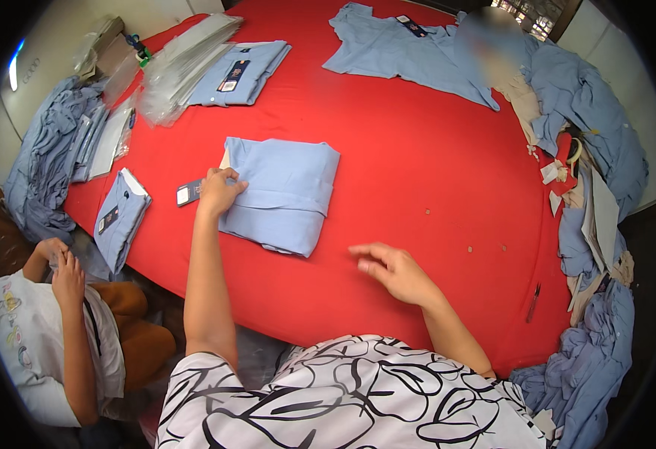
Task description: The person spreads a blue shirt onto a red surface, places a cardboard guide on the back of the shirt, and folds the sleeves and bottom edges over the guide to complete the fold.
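Note:
A folded light-blue shirt [287, 176] lies on the red cloth in front of me, with a strip of beige card showing at its upper left corner. My left hand [221, 192] is at the shirt's left edge, fingers bent and closed on the fabric there. Beside that hand a dark hang tag [188, 193] sticks out onto the cloth. My right hand [395, 273] hovers over the red table to the right of the shirt's lower corner. Its fingers are stretched out, and it holds nothing.
Folded tagged shirts [239, 75] and clear plastic sleeves [185, 63] lie at the far left. Another folded shirt [122, 213] is near a seated co-worker [58, 329]. An unfolded shirt [410, 52] spreads at the back. Heaped blue garments [590, 120] and a small pointed tool [534, 303] are on the right.

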`<control>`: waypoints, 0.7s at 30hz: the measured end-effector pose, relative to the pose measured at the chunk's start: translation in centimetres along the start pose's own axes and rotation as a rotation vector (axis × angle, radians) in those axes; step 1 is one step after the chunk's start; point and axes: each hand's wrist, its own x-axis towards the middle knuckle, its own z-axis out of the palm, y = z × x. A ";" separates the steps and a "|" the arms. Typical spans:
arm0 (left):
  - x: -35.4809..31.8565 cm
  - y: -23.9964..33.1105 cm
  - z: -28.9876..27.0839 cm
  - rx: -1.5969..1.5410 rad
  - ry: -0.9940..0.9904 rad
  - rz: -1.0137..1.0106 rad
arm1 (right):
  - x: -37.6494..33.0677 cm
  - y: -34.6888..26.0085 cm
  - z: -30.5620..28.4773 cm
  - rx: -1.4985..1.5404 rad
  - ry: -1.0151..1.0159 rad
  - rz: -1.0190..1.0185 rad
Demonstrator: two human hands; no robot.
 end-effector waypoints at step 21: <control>-4.9 4.4 2.7 0.027 0.137 -0.070 | 6.5 3.1 4.7 -0.306 0.532 -0.478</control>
